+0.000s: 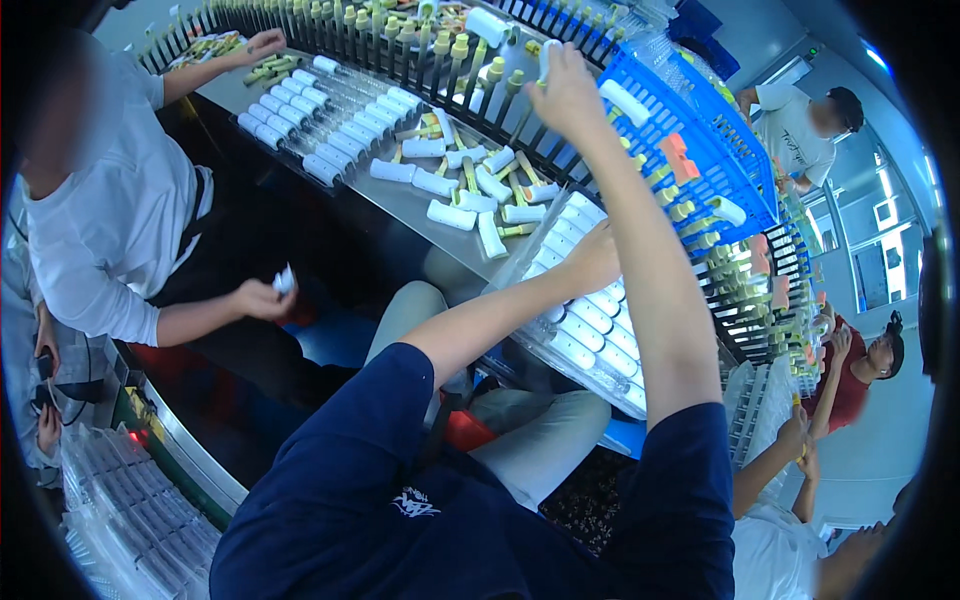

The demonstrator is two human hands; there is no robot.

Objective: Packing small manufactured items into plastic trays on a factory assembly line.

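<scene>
My right hand [568,98] reaches up to the line of black posts [470,103] and grips a white plastic casing [545,62] in its fingers. My left hand [597,258] rests over a clear plastic tray [530,338] filled with rows of white oval casings [580,335]. My right forearm covers the fingers of that hand, so what they hold, if anything, is hidden. On the metal table left of the tray lies a loose pile of white casings [433,183], with yellow-green sticks [470,175] among them.
A blue plastic basket [735,165] stands beyond my right forearm. Another tray of white casings [350,135] lies farther left. A co-worker in white [110,200] sits at left, one hand [265,298] holding a small white piece. Stacked clear trays [140,500] stand lower left.
</scene>
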